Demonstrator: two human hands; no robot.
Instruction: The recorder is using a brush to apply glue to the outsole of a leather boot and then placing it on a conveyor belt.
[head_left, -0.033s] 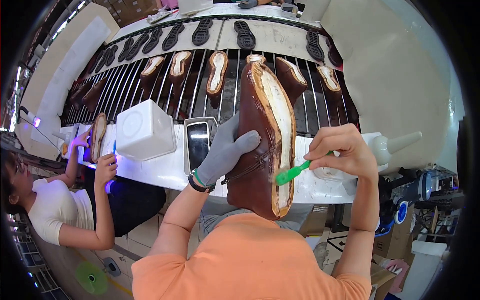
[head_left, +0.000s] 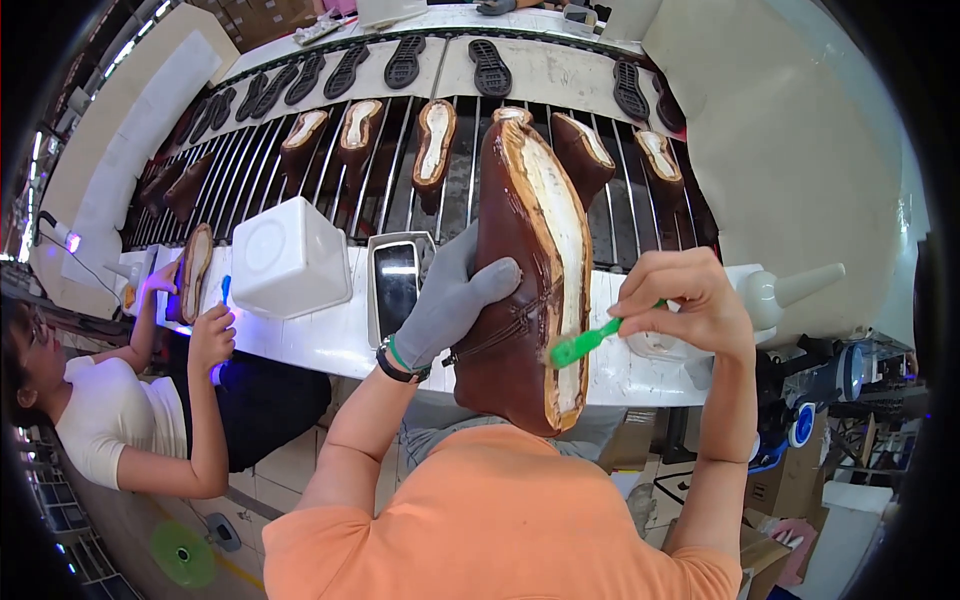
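My left hand [head_left: 450, 300], in a grey glove, is closed around a dark brown, glossy boot upper [head_left: 510, 315] with its underside turned up toward me. That underside [head_left: 553, 220] has a white middle and a tan rim. In the bare fingers of my right hand [head_left: 685, 300] is a pinched green brush [head_left: 583, 343], shaped like a toothbrush. Its bristles touch the tan rim near the boot's heel end. Just beyond my left wrist stands a rectangular tray [head_left: 398, 280] with a dark, shiny inside.
Across the bench, a rack of metal rods [head_left: 400, 200] carries several upturned boots [head_left: 434, 150]. Black soles [head_left: 490, 68] line a pale belt behind it. A white square container [head_left: 290, 258] and a white squeeze bottle [head_left: 775, 297] flank me. At left, a co-worker [head_left: 120, 410] holds another boot and a blue brush.
The boot in my left hand has shifted very slightly; my brush stays at nearly the same spot on the rim. The co-worker's blue brush has come away from beside the white container.
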